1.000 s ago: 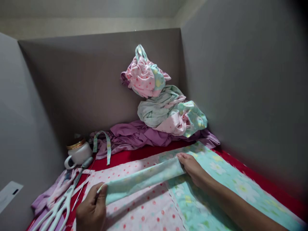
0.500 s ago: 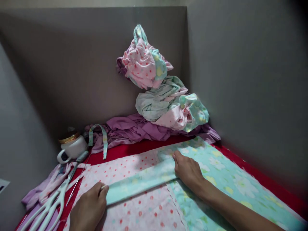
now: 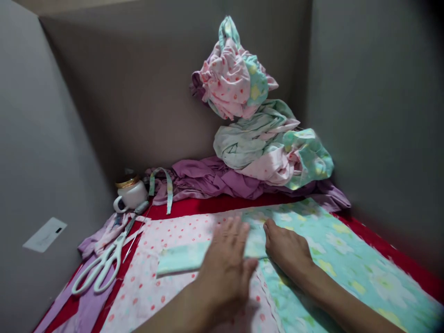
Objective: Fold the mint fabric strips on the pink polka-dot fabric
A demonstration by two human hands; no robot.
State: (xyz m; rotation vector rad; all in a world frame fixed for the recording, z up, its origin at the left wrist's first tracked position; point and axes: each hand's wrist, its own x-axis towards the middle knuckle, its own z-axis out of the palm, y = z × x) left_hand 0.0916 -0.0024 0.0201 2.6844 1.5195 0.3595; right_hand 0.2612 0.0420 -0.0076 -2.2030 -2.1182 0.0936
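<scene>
A folded mint-green fabric strip (image 3: 182,259) lies across a larger joined cloth, part pink with red dots (image 3: 145,282) and part mint with white flowers (image 3: 385,277). My left hand (image 3: 227,259) is over the strip's middle, palm down with fingers stretched out, slightly blurred; whether it presses on the strip I cannot tell. The right end of the strip is pinched by my right hand (image 3: 287,247), thumb and fingers closed. A jagged seam runs between the pink and mint parts, below my hands.
White-handled scissors (image 3: 99,273) lie at the left on purple fabric. Behind them stands a white mug (image 3: 132,194) with a gold lid. A narrow strip loop (image 3: 169,189), purple cloth (image 3: 215,178) and a bundled cloth pile (image 3: 256,143) sit at the back against grey walls.
My left hand has let go of the strip's left end and moved right over its middle, fingers now stretched out. The strip now lies lower on the cloth. The view has shifted left.
</scene>
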